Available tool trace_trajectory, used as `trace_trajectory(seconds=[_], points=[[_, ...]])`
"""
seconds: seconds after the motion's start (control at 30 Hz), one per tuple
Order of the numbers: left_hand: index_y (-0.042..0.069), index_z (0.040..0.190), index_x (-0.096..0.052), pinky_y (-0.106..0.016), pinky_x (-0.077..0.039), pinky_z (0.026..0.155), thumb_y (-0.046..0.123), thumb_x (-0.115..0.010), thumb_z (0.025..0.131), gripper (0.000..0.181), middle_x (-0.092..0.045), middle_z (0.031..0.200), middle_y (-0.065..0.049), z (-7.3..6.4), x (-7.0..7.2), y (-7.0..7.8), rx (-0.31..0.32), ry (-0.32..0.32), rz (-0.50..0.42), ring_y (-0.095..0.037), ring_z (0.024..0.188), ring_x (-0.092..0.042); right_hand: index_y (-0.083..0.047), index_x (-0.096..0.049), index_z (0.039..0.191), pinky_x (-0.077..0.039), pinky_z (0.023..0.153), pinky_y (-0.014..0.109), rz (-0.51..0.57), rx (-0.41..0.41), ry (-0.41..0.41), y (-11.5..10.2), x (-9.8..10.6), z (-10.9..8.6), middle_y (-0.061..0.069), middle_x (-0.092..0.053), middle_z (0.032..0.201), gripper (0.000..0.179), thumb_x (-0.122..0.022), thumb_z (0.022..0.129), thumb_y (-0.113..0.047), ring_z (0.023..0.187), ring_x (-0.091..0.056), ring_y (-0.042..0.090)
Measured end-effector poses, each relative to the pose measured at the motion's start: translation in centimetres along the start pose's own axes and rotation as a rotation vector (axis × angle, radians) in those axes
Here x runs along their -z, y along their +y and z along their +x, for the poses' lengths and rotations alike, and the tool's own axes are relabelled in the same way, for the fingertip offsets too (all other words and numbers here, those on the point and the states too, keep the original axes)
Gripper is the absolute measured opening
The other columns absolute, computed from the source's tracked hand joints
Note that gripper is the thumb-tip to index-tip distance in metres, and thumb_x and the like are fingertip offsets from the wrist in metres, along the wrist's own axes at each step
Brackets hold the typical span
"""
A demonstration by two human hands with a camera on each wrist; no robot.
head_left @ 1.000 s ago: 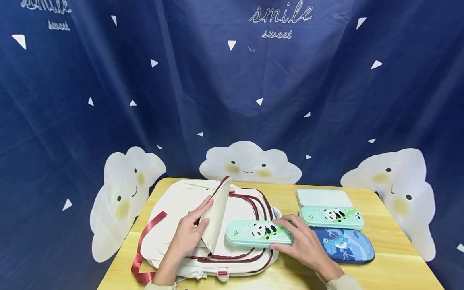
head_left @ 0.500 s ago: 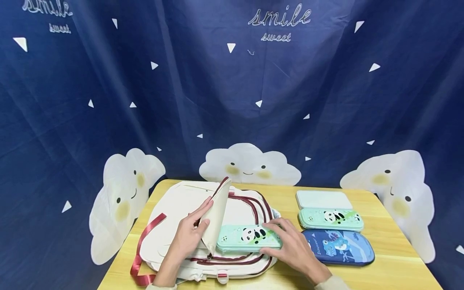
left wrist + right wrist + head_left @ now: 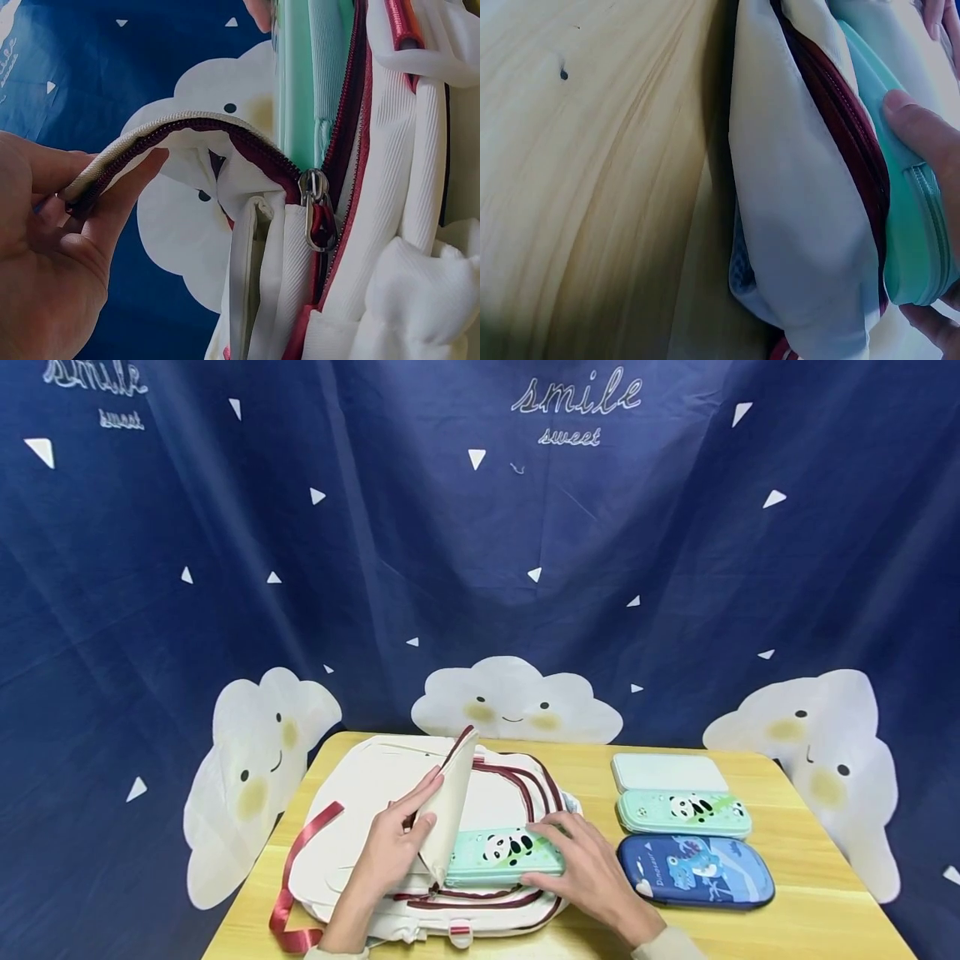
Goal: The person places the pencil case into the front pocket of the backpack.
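Note:
A white backpack with dark red zippers lies flat on the table. My left hand pinches the raised pocket flap; the left wrist view shows its zippered edge between thumb and fingers. My right hand grips the right end of a mint green pencil case with a panda on it. The case's left end is hidden behind the flap. In the right wrist view the thumb presses along the side of the green case, close beside the backpack's open zipper.
On the table's right side lie a pale pencil case, a second panda pencil case and a blue dinosaur pencil case, in a column. A red ribbon hangs off the backpack's left. A blue curtain stands behind the wooden table.
My right hand has moved left with the green panda pencil case, whose left end has passed behind the flap. More of the dinosaur pencil case shows. My left hand has stayed in place.

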State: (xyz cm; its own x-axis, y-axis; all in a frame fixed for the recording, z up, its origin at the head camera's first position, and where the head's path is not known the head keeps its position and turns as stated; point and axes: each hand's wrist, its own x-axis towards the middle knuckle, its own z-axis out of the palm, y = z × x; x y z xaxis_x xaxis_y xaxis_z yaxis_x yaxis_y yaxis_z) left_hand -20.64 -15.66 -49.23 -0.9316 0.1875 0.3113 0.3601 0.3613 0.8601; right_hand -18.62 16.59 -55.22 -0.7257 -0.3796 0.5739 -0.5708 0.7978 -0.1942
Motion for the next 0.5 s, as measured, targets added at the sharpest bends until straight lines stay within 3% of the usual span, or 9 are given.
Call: trace_trajectory(seconds=[0.23, 0.3, 0.47, 0.5], points=[[0.02, 0.155, -0.063, -0.074, -0.012, 0.131, 0.0, -0.067, 0.103, 0.056, -0.054, 0.165, 0.006, 0.1, -0.2, 0.0, -0.018, -0.001, 0.014, -0.024, 0.157, -0.045, -0.027, -0.077, 0.131, -0.061, 0.087, 0.035, -0.009, -0.015, -0.006, -0.7, -0.7, 0.2, -0.004, -0.069, 0.127, 0.071, -0.089, 0.076, -0.069, 0.112, -0.066, 0.014], [0.02, 0.155, -0.063, -0.052, -0.018, 0.137, 0.0, -0.068, 0.103, 0.057, -0.054, 0.165, 0.006, 0.2, -0.2, 0.0, -0.024, -0.01, 0.009, -0.022, 0.157, -0.045, -0.027, -0.077, 0.132, -0.062, 0.088, 0.036, -0.003, -0.024, -0.02, -1.0, -0.8, 0.3, -0.004, -0.069, 0.128, 0.07, -0.088, 0.077, -0.07, 0.114, -0.066, 0.015], [0.019, 0.155, -0.063, -0.058, -0.011, 0.138, -0.001, -0.067, 0.103, 0.056, -0.054, 0.166, 0.003, 0.3, -0.5, -0.1, -0.033, -0.025, -0.01, -0.024, 0.157, -0.045, -0.027, -0.076, 0.132, -0.061, 0.087, 0.036, -0.021, -0.038, -0.037, -1.7, -1.0, 0.3, -0.005, -0.07, 0.127, 0.069, -0.086, 0.08, -0.071, 0.112, -0.066, 0.014], [0.019, 0.155, -0.063, -0.065, -0.011, 0.136, -0.001, -0.067, 0.103, 0.056, -0.054, 0.166, 0.003, 0.3, -0.6, -0.1, -0.032, -0.027, -0.01, -0.024, 0.157, -0.045, -0.027, -0.076, 0.133, -0.062, 0.088, 0.037, -0.022, -0.038, -0.04, -1.7, -1.0, 0.3, -0.005, -0.07, 0.128, 0.07, -0.086, 0.08, -0.071, 0.113, -0.067, 0.014]])
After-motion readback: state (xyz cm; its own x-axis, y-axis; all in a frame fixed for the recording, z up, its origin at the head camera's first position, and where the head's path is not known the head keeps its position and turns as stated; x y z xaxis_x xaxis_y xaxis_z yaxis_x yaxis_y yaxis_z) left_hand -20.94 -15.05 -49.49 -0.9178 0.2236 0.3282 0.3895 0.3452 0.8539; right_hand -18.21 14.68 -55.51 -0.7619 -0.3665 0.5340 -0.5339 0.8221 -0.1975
